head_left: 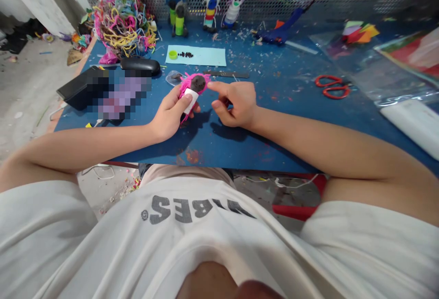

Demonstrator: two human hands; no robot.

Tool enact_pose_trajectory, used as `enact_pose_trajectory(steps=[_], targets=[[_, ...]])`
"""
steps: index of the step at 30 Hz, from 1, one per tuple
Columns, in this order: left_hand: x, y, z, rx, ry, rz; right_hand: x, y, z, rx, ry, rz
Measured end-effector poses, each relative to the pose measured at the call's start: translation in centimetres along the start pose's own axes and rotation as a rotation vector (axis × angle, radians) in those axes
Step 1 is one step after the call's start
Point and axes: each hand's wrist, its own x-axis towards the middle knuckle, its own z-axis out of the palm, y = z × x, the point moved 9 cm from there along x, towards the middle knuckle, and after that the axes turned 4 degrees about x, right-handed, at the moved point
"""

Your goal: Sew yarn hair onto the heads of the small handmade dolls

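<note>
My left hand [171,112] is closed round a small doll [198,83] with bright pink yarn hair, a dark grey face and a white body. The thumb presses on the white part, and the fingers behind are partly hidden. My right hand [236,102] is just to the right of the doll, index finger stretched out to the edge of its pink hair. Its thumb stands apart and the other fingers curl in; I see nothing in it. Beyond the doll, a light blue card [209,56] carries small black beads [187,55] and a green cap [173,55].
A heap of coloured yarn [123,22] stands at the back left, near a black case [140,66] and a black box [82,86]. Several finished dolls [210,10] line the back. Red scissors [332,87], a glue gun [277,34] and plastic bags lie right.
</note>
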Motion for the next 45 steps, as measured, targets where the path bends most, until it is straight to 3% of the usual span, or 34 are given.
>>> enact_pose_trajectory(steps=[4,10,14,21,24,28,31,34,36,40,45], targets=[[0.2,0.0,-0.1,0.024,-0.008,0.02,-0.6,0.8,0.9,-0.058,-0.099,0.042],[0.1,0.1,-0.3,0.038,0.002,0.025,-0.5,0.8,0.4,0.09,-0.021,0.009],[0.1,-0.1,-0.6,0.035,0.034,-0.005,-0.8,2.2,0.4,0.151,0.005,0.162],[-1.3,0.9,-0.2,-0.096,0.086,-0.131,-1.2,3.3,0.9,0.068,-0.09,0.343],[-3.3,2.6,1.7,-0.243,-0.037,-0.26,-0.9,3.2,0.9,0.07,-0.098,0.358],[-6.0,5.2,5.0,-0.361,-0.359,-0.424,-0.7,3.4,1.4,0.105,-0.157,0.376],[-5.9,5.9,5.0,-0.151,-0.461,-0.396,-1.0,3.6,2.5,0.123,-0.283,0.391],[-3.9,5.5,3.3,0.298,-0.428,-0.232,-1.4,3.7,3.9,0.13,-0.43,0.435],[-2.5,5.1,2.5,0.556,-0.408,-0.102,-1.6,4.3,4.3,0.172,-0.448,0.511],[-1.0,4.8,1.5,0.777,-0.327,0.119,-2.0,6.9,4.4,0.478,-0.279,0.741],[-1.0,4.4,0.7,0.867,-0.258,0.157,-3.0,9.6,4.5,0.739,-0.128,0.941]])
